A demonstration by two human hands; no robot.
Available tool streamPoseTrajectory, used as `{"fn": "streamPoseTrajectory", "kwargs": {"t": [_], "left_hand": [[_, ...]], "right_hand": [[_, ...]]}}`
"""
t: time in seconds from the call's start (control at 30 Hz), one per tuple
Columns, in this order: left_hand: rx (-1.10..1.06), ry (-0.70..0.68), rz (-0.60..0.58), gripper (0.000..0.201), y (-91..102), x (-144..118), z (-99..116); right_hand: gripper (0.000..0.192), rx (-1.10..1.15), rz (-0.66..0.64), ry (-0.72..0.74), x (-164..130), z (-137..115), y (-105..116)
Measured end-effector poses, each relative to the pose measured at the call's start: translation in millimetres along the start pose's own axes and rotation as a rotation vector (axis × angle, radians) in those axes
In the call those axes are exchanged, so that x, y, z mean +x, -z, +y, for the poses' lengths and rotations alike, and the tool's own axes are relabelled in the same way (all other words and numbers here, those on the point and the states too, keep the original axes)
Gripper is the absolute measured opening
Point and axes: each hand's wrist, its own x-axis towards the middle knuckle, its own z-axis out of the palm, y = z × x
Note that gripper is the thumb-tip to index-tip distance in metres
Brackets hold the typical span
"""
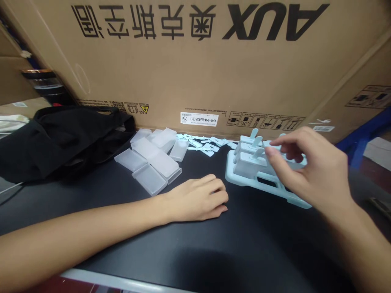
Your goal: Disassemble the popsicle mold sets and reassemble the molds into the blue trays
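My left hand (pixel 201 198) rests on the black table top, its fingers loosely curled together, with nothing visible in them. Over the ice pop mold tray (pixel 241 179) at the right is my right hand (pixel 314 171), thumb and index fingertip brought close together by the lids. Whether a small piece sits between those fingertips I cannot make out. The light-blue tray bears several translucent molds (pixel 246 167) with light-blue stick lids (pixel 258 153) standing upright on them. My right hand covers the tray's right part.
Translucent rectangular cases (pixel 149 179) lie piled left of centre. Behind them are several loose light-blue stick pieces (pixel 207 147). A black cloth bag (pixel 61 142) lies at the left, with a dark cup (pixel 45 85) behind it. A large cardboard box (pixel 171 77) walls off the back.
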Motion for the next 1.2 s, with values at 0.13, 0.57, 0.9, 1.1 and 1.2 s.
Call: {"fn": "streamPoseTrajectory", "kwargs": {"t": [0.13, 0.57, 0.9, 1.1, 1.2], "left_hand": [[0.117, -0.050, 0.061, 0.028, -2.9, -4, 4], [0.255, -0.272, 0.150, 0.021, 4.2, -4, 7], [0.108, -0.167, -0.009, 0.012, -5.1, -7, 6], [0.202, -0.111, 0.026, 0.019, 27.5, 4, -6], [0.377, 0.363, -0.038, 0.025, 62.8, 16, -31]], "right_hand": [[0.012, 0.122, 0.006, 0.111, -1, -28, -10], [0.022, 0.248, -0.558, 0.016, -17, -39, -54], [0.046, -0.007, -0.631, 0.050, -10, -53, -109], [0.040, -0.056, -0.672, 0.008, 9, -60, -128], [0.031, -0.041, -0.710, 0.010, 15, -66, -125]]}}
